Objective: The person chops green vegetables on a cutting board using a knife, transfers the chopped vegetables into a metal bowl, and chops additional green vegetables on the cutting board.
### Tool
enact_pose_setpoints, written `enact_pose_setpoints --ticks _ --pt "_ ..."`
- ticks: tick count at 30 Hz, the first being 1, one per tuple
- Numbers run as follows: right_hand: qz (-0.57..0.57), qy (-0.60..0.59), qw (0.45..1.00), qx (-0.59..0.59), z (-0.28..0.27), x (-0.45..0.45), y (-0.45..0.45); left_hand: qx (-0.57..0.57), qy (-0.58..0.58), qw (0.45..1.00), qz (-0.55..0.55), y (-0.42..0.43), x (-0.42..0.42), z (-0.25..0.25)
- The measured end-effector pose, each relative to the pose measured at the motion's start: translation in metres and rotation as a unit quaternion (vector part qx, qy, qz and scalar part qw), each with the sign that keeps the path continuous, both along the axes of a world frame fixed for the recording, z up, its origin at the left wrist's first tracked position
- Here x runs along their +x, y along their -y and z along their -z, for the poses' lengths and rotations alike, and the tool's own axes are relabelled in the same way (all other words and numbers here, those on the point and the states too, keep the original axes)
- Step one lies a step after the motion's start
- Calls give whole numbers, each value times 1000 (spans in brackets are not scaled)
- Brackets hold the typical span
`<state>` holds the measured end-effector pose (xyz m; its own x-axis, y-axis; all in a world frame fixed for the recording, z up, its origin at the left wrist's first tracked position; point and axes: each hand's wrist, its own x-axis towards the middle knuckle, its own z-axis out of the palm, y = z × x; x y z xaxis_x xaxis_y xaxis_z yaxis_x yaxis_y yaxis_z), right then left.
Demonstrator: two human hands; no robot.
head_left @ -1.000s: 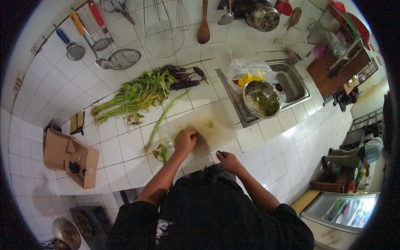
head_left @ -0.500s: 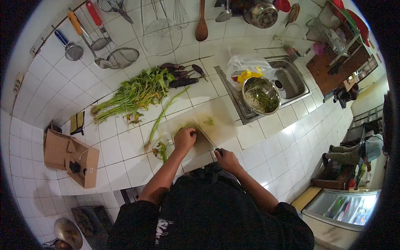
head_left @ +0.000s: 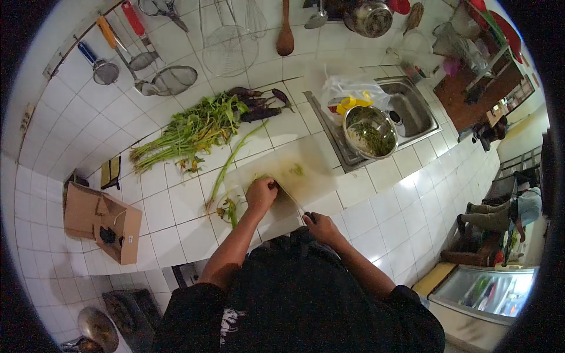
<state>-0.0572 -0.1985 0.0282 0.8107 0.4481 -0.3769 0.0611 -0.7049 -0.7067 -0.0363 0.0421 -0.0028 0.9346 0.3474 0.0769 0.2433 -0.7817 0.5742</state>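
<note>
My left hand (head_left: 261,197) is closed, its knuckles up, over the pale cutting board (head_left: 318,162). A bit of green vegetable (head_left: 258,176) shows at its far side; the fingers hide most of it. In my right hand (head_left: 322,227) is the dark handle of a knife (head_left: 292,199), its blade slanting across the board towards the left hand's fingers. A small heap of chopped greens (head_left: 297,170) lies on the board beyond the blade. Left of the board rests a single long green stalk (head_left: 231,160), with some trimmed leafy scraps (head_left: 228,210) nearer me.
Behind the board lie a bunch of leafy greens (head_left: 191,132) and dark eggplants (head_left: 259,107). A metal bowl of chopped greens (head_left: 371,133) stands by the sink (head_left: 419,109), near a plastic bag (head_left: 353,88). A cardboard box (head_left: 129,235) is at left. Another person (head_left: 512,212) stands far right.
The knife blade has tilted slightly and sits closer to the left hand's fingers. Both hands keep nearly the same place; the whole view has shifted slightly.
</note>
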Motion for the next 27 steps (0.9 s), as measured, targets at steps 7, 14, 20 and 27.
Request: enact_pose_setpoints --ticks 7,14,20,27 --pt "15 -36 999 -9 3 16 1 -41 -76 996 -10 -2 6 -10" --pt "17 -55 998 -3 8 19 4 -78 -35 994 -60 5 9 -13" --pt "15 -57 998 -5 1 20 3 -12 3 999 -40 6 13 -5" --pt "-17 -19 1000 -13 7 31 -5 36 -35 998 -23 6 20 -16"
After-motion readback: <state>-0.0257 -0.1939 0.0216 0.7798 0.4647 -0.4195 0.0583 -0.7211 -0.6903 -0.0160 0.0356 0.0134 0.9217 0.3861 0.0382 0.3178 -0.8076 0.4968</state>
